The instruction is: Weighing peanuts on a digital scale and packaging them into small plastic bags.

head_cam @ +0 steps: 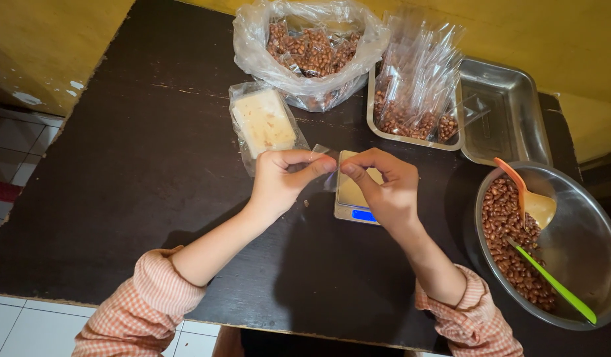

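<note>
Your left hand (pixel 279 180) and your right hand (pixel 383 188) both pinch one small clear plastic bag (pixel 324 166) between thumb and fingers. You hold it just above the small silver kitchen scale with a blue screen (pixel 353 198), near the middle of the dark brown bench (pixel 140 185).

That bag looks empty, thin and very light. It is soft and floppy, and it is likely slippery too, so it may slide or stick shut. The best place to hold it is likely the top edge, one side in each hand, as you do now.

At the far edge of the bench sits a big clear plastic bag full of small peanut packets (pixel 310 49). Beside it, a shiny metal tray (pixel 517 106) holds more clear bags (pixel 418 79), some with brown peanuts at the bottom. Its right part is bare.

Near the right edge is a round metal bowl (pixel 583 238), partly filled with brown peanuts (pixel 513 238). An orange plastic spoon (pixel 530 195) and a green plastic stick (pixel 556 284) rest in it.

Just past your left hand lies a clear wrapped pale yellow block (pixel 262 120), flat on the bench.
</note>
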